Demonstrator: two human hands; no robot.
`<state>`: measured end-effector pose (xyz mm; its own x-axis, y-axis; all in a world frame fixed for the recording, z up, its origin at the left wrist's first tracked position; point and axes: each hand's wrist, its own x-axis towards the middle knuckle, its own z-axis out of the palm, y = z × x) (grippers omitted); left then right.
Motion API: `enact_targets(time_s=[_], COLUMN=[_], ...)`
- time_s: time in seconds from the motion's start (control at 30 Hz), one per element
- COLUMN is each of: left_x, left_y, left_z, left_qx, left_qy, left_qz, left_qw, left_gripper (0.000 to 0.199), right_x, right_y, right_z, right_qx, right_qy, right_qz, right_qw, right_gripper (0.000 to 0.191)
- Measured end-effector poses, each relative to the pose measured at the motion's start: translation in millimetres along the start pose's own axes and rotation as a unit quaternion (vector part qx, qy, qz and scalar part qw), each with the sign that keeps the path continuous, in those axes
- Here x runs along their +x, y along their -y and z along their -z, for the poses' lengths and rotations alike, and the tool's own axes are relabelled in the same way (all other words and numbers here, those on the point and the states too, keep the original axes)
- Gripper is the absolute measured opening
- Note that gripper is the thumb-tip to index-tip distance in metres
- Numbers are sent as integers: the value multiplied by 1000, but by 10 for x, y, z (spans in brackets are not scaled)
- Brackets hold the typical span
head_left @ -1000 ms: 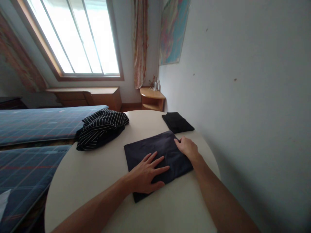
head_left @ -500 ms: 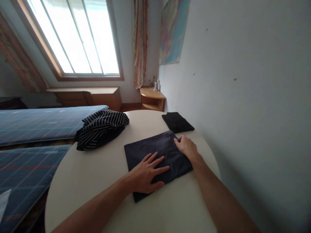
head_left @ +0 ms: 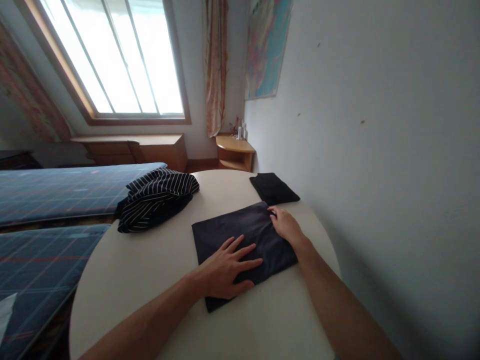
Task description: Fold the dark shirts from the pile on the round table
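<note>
A dark navy garment (head_left: 240,225), folded into a flat rectangle, lies on the round cream table (head_left: 123,295). My left hand (head_left: 227,270) rests flat on its near left part, fingers spread. At the far right edge, my right hand (head_left: 287,225) is closed with bent fingers on the garment's border; the fingertips are partly hidden. Slight creases run across the fabric between the two hands. Just beyond my right hand lies a folded black cloth (head_left: 275,189). A rumpled black garment with white stripes (head_left: 161,195) is heaped at the table's far left edge.
Beds with blue plaid mattresses (head_left: 48,260) stand left of the table. A white wall (head_left: 393,175) runs close along the right. Behind are a wooden desk (head_left: 161,145) under the window and a small corner shelf (head_left: 236,145).
My right hand has shifted slightly away from me along the garment's right edge, toward its far corner. My left hand stays in place on the fabric.
</note>
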<state>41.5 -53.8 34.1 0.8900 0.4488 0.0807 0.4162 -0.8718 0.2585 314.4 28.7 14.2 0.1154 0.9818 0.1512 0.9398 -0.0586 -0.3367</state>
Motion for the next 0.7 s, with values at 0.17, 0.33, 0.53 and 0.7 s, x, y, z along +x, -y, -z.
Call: enact_targets(time_s=[0.17,0.33,0.53,0.7], left_x=[13,22,41,66], left_y=[-74,-158,-12,252], left_z=[-1,4,35,-74], left_qx=[10,-14,-15,5], left_qy=[20,23,-24,-67], left_qz=[-35,-70,24,151], left_qw=[999,997,999,986], left_gripper=[57,52,53,61], right_x=[-8,-37,-57,-58], right_y=[40,103,129,129], right_z=[23,90,110,106], right_qx=[-24,-64,-70,-73], right_qy=[-7,36,47,52], right_qz=[-43,-119,-118,-125], right_qw=[999,990,989,988], right_gripper=[40,43,41,42])
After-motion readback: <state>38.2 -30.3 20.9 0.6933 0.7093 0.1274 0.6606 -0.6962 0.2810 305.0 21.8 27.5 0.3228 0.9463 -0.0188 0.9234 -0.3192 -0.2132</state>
